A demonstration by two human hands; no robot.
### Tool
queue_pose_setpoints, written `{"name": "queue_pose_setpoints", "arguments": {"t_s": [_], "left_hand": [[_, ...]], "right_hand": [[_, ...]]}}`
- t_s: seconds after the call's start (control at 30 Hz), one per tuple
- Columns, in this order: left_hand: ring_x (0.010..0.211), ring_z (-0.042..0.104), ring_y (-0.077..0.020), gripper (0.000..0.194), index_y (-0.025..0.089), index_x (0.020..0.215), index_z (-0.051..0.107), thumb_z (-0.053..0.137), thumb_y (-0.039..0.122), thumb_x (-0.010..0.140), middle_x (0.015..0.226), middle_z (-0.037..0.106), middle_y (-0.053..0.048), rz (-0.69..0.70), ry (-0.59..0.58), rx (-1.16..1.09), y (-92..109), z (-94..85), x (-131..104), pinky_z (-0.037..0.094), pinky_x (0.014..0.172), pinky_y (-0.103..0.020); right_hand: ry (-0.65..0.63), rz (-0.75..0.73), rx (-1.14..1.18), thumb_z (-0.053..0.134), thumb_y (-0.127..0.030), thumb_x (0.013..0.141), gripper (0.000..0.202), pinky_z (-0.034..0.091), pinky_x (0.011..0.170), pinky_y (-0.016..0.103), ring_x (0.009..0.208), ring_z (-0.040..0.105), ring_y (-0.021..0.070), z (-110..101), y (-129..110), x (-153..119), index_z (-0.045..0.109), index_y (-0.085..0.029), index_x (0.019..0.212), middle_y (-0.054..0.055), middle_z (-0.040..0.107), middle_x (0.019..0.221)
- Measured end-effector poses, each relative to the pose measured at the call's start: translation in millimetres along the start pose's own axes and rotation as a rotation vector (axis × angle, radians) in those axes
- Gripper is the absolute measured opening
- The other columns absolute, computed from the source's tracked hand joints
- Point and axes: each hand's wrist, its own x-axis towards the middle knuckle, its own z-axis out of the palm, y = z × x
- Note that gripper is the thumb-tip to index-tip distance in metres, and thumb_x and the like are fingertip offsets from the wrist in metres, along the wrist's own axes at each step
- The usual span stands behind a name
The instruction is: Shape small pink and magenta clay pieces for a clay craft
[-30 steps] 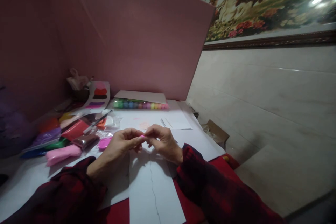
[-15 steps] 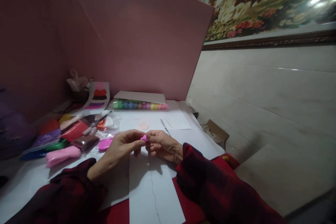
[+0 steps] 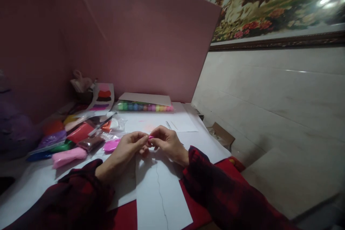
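Between the fingertips of both hands is a small piece of pink modelling clay (image 3: 151, 137), mostly covered by the fingers. My left hand (image 3: 128, 148) pinches it from the left, thumb and forefinger closed. From the right, my right hand (image 3: 169, 144) closes thumb and fingers on the same piece. Beneath them lies a long white paper strip (image 3: 151, 194) with a wavy dark line down it. A bright pink clay pack (image 3: 111, 146) rests just left of my left hand.
Several coloured clay packs (image 3: 72, 153) are heaped on the left. A clear pack of coloured balls (image 3: 145, 107) lies at the back under a white card. Behind my right hand is a pen-like tool (image 3: 168, 125). A cardboard box (image 3: 221, 134) stands past the right edge.
My right hand has turned, its back now facing up and its fingers curled over the pink clay. Less of the clay shows. The view has shifted slightly.
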Motion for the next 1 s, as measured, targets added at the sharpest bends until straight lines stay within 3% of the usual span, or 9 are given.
{"name": "queue_pose_setpoints", "arguments": {"t_s": [0.13, 0.23, 0.33, 0.5, 0.63, 0.77, 1.0], "left_hand": [[0.046, 0.052, -0.0097, 0.03, 0.012, 0.068, 0.063, 0.077, 0.038, 0.069, 0.056, 0.061, -0.001, -0.065, -0.005, -0.029, -2.7, -2.0, 0.2, 0.041, 0.048, -0.023], [0.047, 0.053, -0.01, 0.026, 0.012, 0.07, 0.065, 0.079, 0.033, 0.065, 0.055, 0.062, -0.001, -0.079, -0.013, -0.046, -3.2, -2.8, 0.8, 0.04, 0.048, -0.022], [0.048, 0.054, -0.0098, 0.026, 0.012, 0.069, 0.066, 0.082, 0.03, 0.062, 0.055, 0.062, 0.0, -0.068, 0.014, -0.079, -0.7, -2.3, 0.7, 0.041, 0.049, -0.022], [0.051, 0.057, -0.0113, 0.025, 0.013, 0.072, 0.068, 0.082, 0.03, 0.062, 0.059, 0.066, -0.001, 0.035, 0.046, 0.034, 4.6, -1.6, -0.1, 0.046, 0.053, -0.024], [0.05, 0.057, -0.0124, 0.023, 0.015, 0.077, 0.069, 0.08, 0.03, 0.064, 0.057, 0.065, 0.0, 0.144, 0.02, 0.075, 4.8, -2.1, 0.8, 0.047, 0.052, -0.025], [0.048, 0.055, -0.0125, 0.035, 0.016, 0.092, 0.071, 0.08, 0.032, 0.063, 0.056, 0.062, 0.002, 0.121, -0.031, 0.092, 5.3, -1.6, 0.5, 0.043, 0.049, -0.025], [0.053, 0.052, -0.0113, 0.026, 0.015, 0.081, 0.072, 0.076, 0.037, 0.068, 0.069, 0.068, -0.003, 0.077, -0.004, 0.224, 11.3, 0.0, -2.7, 0.041, 0.052, -0.023]], "right_hand": [[-0.012, -0.112, -0.271, 0.061, -0.013, 0.079, 0.004, 0.048, 0.066, 0.028, 0.067, 0.06, 0.0135, -1.4, -2.3, -2.4, 0.06, -0.018, 0.08, 0.001, 0.065, 0.073], [-0.017, -0.126, -0.334, 0.061, -0.013, 0.078, 0.005, 0.047, 0.065, 0.028, 0.066, 0.059, 0.013, -1.9, -3.0, -2.8, 0.06, -0.017, 0.078, 0.001, 0.065, 0.073], [-0.011, -0.056, -0.217, 0.065, -0.018, 0.078, 0.005, 0.046, 0.059, 0.026, 0.059, 0.056, 0.0112, -1.4, -1.0, -1.1, 0.061, -0.017, 0.079, 0.0, 0.063, 0.071], [-0.014, 0.117, 0.21, 0.075, -0.037, 0.071, 0.029, 0.047, 0.048, 0.024, 0.048, 0.054, 0.0094, -2.4, 4.5, 5.4, 0.059, -0.014, 0.076, -0.001, 0.06, 0.061], [-0.059, 0.303, 0.445, 0.08, -0.042, 0.066, 0.039, 0.047, 0.047, 0.021, 0.049, 0.055, 0.0084, -6.6, 5.5, 8.1, 0.057, -0.014, 0.083, -0.002, 0.06, 0.061], [-0.086, 0.398, 0.53, 0.084, -0.041, 0.06, 0.043, 0.047, 0.047, 0.019, 0.05, 0.054, 0.007, -7.9, 4.3, 7.6, 0.054, -0.014, 0.076, -0.002, 0.06, 0.061], [-0.104, 0.477, 0.531, 0.084, -0.044, 0.059, 0.045, 0.046, 0.043, 0.019, 0.049, 0.053, 0.0075, -5.4, 2.8, 7.4, 0.057, -0.012, 0.076, -0.002, 0.057, 0.06]]}}
